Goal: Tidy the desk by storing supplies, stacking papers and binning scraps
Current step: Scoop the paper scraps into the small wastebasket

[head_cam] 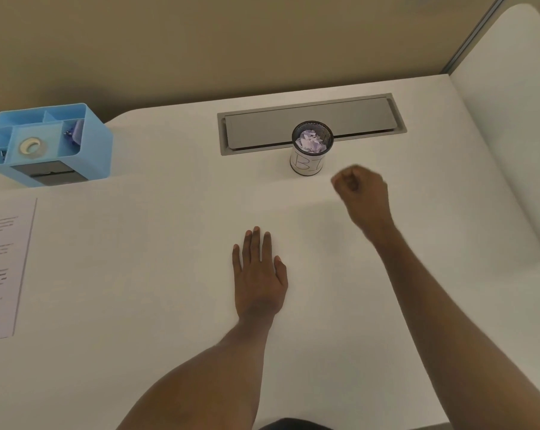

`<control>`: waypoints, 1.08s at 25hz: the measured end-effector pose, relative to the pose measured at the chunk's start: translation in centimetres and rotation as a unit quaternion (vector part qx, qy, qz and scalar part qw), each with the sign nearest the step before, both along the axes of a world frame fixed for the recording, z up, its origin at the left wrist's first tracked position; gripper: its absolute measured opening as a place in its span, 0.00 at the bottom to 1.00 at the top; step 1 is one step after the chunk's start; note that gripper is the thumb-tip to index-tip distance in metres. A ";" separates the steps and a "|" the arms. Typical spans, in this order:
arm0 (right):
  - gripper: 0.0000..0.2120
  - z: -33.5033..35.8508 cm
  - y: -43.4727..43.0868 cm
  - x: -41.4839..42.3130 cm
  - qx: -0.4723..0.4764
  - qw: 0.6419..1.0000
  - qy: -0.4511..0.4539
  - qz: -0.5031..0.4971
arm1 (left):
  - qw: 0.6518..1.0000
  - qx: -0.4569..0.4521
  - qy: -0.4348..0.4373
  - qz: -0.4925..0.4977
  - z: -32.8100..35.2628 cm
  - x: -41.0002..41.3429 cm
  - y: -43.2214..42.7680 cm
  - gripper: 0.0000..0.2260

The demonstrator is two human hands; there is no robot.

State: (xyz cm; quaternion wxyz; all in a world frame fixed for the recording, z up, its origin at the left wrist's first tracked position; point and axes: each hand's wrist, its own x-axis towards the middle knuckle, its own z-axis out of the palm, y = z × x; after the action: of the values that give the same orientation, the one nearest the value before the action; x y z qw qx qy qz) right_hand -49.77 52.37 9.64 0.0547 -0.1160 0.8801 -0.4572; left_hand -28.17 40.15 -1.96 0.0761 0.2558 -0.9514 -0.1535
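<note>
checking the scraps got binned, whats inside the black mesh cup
Crumpled pale paper sits inside the mesh cup, reaching close to its rim. Anything beneath the paper is covered, and the white label wrapped round the lower wall blocks any view through the mesh.

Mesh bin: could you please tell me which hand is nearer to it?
Right. The right hand, curled, is just right of the mesh bin; the left hand lies flat on the desk, farther back toward the person.
</note>
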 end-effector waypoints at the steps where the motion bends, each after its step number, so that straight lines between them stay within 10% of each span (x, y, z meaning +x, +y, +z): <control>1: 0.03 -1.5 1.4 1.8 0.006 1.000 -0.024 -0.004 | 1.000 -0.001 0.001 0.000 0.0 0.0 0.0 0.25; 27: 0.10 -9.0 1.8 7.1 0.251 0.941 0.156 0.165 | 1.000 -0.015 0.004 0.003 -0.1 0.1 0.0 0.25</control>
State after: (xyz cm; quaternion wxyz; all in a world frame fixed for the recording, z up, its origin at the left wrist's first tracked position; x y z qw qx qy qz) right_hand -42.62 54.16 0.68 0.0187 -0.3120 0.9322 -0.1827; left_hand -28.08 40.19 -2.03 0.0845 0.2564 -0.9527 -0.1398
